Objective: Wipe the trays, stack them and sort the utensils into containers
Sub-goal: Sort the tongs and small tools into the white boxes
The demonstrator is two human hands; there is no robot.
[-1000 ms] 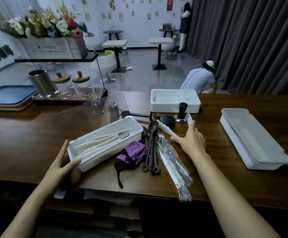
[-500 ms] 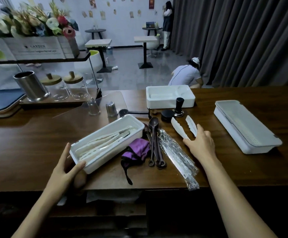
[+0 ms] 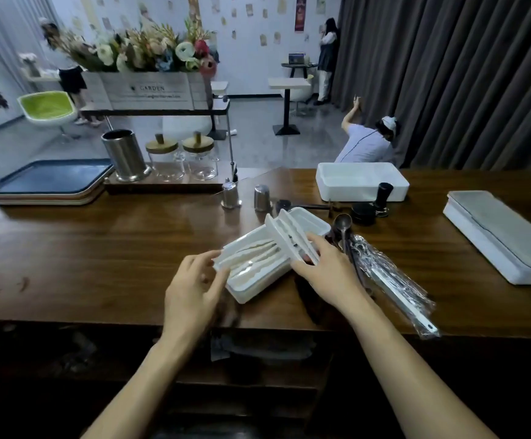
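Note:
A long white utensil container [image 3: 251,289] lies slantwise on the wooden counter, with several white utensils inside. My left hand [image 3: 191,286] touches its near left end, fingers loosely bent. My right hand [image 3: 327,270] grips white plastic tongs [image 3: 286,232] and holds them over the container's far half. Brown spoons [image 3: 343,226] lie just right of the container, partly hidden by my right hand. A long utensil in clear wrap [image 3: 394,280] lies to their right. Stacked trays [image 3: 48,185] sit at the far left.
A white tub [image 3: 362,185] stands at the counter's back, with a black tamper [image 3: 383,198] and a black lid in front. A lidded white box [image 3: 498,236] lies at right. Steel cup [image 3: 126,156], two glass jars, and two small shakers [image 3: 262,198] stand behind the container.
My right hand picked the white tongs off the counter and carried them left over the container. My left hand shifted along the container's near end. The purple cloth is now hidden.

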